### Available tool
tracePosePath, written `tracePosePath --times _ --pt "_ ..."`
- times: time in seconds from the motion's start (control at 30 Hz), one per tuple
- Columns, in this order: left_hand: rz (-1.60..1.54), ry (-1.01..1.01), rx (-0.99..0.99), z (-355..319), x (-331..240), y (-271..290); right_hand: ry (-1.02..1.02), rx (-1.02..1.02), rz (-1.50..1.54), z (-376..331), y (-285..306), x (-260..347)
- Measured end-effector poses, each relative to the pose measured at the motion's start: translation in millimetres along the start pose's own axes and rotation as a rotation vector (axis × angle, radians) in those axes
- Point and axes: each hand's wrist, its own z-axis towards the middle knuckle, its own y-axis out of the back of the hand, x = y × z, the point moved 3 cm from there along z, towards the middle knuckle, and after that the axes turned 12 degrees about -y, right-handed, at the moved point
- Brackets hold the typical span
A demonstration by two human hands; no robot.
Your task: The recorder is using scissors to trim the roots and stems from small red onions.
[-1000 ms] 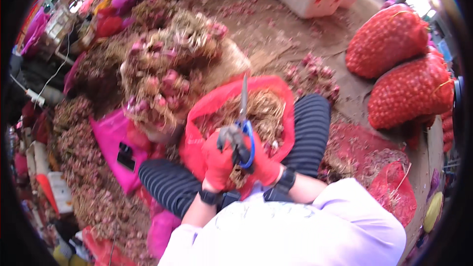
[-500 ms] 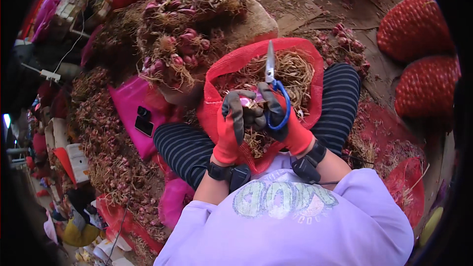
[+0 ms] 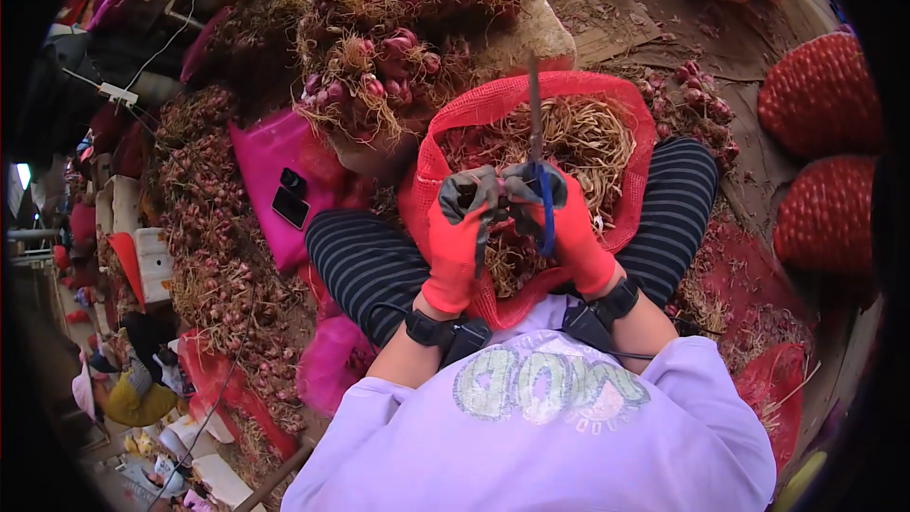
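Right hand (image 3: 569, 228) fingers clamped on shears (image 3: 537, 147), blades pointing away past the fingertips. Left hand (image 3: 463, 232) fingers curled shut on something, can't tell what. Red sack (image 3: 445, 133) of roots under both.

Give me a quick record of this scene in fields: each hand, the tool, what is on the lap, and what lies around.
left hand: red and grey glove, closed on a small item at the scissors, hidden by the fingers
right hand: same kind of glove, gripping the scissors
scissors: blue handles, blades pointing away from the body
red mesh bag: open on the lap, holding dry roots and stems
shallot pile: ahead to the left, roots attached
filled mesh sacks: two, far right
phone: on the pink cloth, left
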Motion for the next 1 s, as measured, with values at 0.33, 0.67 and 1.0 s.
tracePosePath --times 0.33,0.67,1.0 --pt "-0.340 0.381 -0.009 -5.3 -15.7 -15.5 -0.157 0.686 0.834 10.8 6.1 -39.4" --pt "-0.195 0.204 0.047 -12.0 1.5 1.6 0.031 0.234 0.224 -7.9 1.7 0.7" --pt "-0.406 0.287 0.171 -13.3 -18.2 -12.6 0.015 0.381 0.324 -11.4 9.2 -31.3"
